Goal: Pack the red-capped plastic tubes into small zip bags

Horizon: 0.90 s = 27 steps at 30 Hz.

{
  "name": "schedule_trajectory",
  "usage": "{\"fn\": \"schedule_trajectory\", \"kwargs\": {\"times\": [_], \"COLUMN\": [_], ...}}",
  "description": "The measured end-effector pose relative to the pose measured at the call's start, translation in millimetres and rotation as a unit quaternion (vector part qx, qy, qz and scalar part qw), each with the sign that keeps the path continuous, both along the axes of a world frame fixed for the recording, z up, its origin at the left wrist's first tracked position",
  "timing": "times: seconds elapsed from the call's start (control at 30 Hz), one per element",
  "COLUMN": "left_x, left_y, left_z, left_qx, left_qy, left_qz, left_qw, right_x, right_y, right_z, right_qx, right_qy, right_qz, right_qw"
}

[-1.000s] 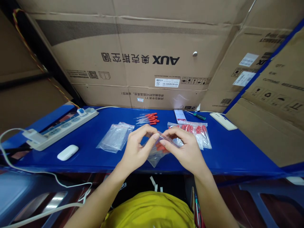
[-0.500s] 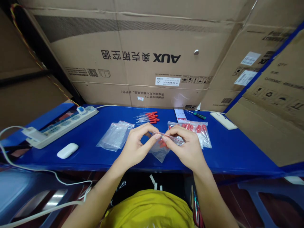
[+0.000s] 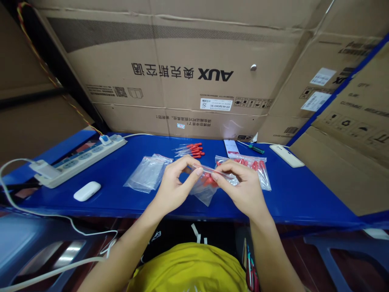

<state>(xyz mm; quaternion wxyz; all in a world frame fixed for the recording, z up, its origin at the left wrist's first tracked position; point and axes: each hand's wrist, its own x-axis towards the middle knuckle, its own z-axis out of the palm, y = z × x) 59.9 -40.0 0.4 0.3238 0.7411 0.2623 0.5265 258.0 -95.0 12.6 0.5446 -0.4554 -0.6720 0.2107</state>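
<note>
Between my two hands, above the front of the blue table, is a clear zip-lock bag with red-ended pieces inside. My left hand pinches the left part of its red-lined top edge between thumb and forefinger. On the right part of that edge, my right hand is closed in the same way. Behind my hands lie several loose droppers with red bulbs and thin clear stems. Filled bags of red-bulbed droppers rest just past my right hand, partly hidden by it. Flat zip-lock bags lie to the left.
A white power strip with plugs and a white earbud case are on the left. A phone with a lit screen, a green-handled screwdriver and a white phone lie at the back right. Cardboard walls enclose the table.
My thumbs have moved farther apart along the bag's top edge, so more of the red seal line and red contents show. Both hands still grip the bag.
</note>
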Motion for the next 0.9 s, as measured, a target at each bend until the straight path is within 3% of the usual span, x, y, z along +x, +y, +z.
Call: {"fn": "schedule_trajectory", "kwargs": {"times": [0.23,0.6,0.9], "left_x": [-1.6,-5.2,-8.5], "left_y": [-0.9,1.9,5.2], "left_z": [5.6,5.9,8.3], "left_qx": [0.025,0.051,0.052], "left_qy": [0.036,0.000,0.041], "left_qz": [-0.055,-0.002,-0.063], "left_qw": [0.998,0.999,0.996], "right_x": [-0.6,2.6,1.4], "right_y": [-1.9,-0.5,0.4], "right_z": [2.1,0.3,-1.9], "right_qx": [0.032,0.016,0.040], "right_qy": [-0.034,-0.015,-0.058], "right_qz": [0.006,0.006,0.005], "right_qw": [0.999,1.000,0.998]}}
